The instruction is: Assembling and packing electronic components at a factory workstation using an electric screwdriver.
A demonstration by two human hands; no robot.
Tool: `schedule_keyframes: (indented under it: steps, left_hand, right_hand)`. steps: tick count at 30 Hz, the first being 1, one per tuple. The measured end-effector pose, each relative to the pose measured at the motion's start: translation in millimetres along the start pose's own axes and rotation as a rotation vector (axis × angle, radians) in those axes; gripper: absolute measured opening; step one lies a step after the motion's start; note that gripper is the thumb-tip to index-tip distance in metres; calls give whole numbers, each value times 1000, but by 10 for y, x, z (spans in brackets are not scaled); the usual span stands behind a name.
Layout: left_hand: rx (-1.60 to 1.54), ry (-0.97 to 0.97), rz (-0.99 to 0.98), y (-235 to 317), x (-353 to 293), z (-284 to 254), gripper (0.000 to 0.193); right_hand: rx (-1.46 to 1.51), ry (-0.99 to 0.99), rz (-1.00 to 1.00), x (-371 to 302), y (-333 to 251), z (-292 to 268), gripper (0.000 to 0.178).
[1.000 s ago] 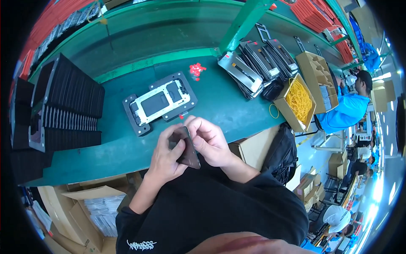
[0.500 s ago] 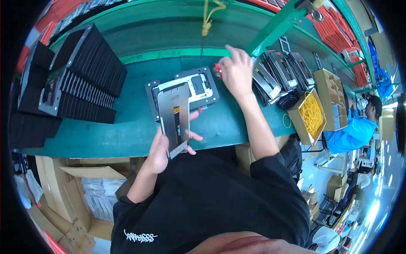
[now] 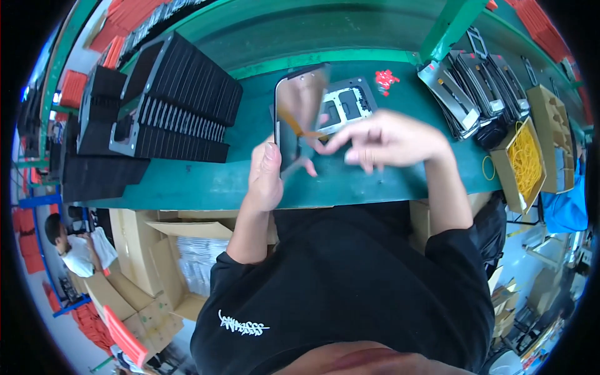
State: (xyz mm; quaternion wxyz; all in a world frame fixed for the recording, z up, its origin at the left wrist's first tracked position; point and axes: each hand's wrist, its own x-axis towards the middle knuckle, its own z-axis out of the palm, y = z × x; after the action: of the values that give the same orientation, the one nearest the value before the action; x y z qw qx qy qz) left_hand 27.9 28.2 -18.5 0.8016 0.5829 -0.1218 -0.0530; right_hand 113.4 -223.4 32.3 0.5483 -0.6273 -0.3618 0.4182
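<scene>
My left hand point(image 3: 265, 178) is closed around a phone display panel point(image 3: 306, 94), tilted upright above the bench. An orange flex cable point(image 3: 290, 122) stands out from its back, blurred by motion. My right hand point(image 3: 394, 139) is beside the panel, thumb and index finger apart. The index fingertip is at the cable's end; whether it touches is hard to tell. Behind both hands a dark fixture point(image 3: 369, 94) with a white phone frame point(image 3: 347, 103) lies on the bench, partly covered by the panel. A small heap of red pieces point(image 3: 385, 80) lies just past it.
Black slotted trays point(image 3: 181, 94) are stacked at the left of the green bench point(image 3: 187, 181). More display panels point(image 3: 453, 100) lie at the right, beside a carton of yellow bands point(image 3: 525, 159). Below the bench stands an open carton point(image 3: 165, 250) with clear-wrapped items.
My right hand has come back from the red pieces to the panel. The panel has turned and its flex cable now stands away from it. The whole view has shifted left.
</scene>
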Motion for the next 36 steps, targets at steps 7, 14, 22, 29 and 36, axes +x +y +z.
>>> schedule_keyframes:
  steps: [7, 14, 22, 29, 36]
  left_hand:
    - [903, 118, 296, 215, 315, -239, 74]
    - [1322, -80, 287, 39, 606, -199, 89]
    - [1183, 10, 141, -143, 810, 23, 97]
    - [1315, -17, 252, -132, 698, 122, 99]
    - [1357, -32, 327, -125, 620, -2, 98]
  right_hand:
    - [-37, 684, -146, 64, 648, -555, 25]
    - [-112, 906, -161, 90, 938, -699, 32]
    - [-80, 784, 70, 21, 818, -588, 54]
    - [-202, 597, 119, -67, 953, -627, 68]
    - [-489, 637, 71, -37, 965, -525, 79]
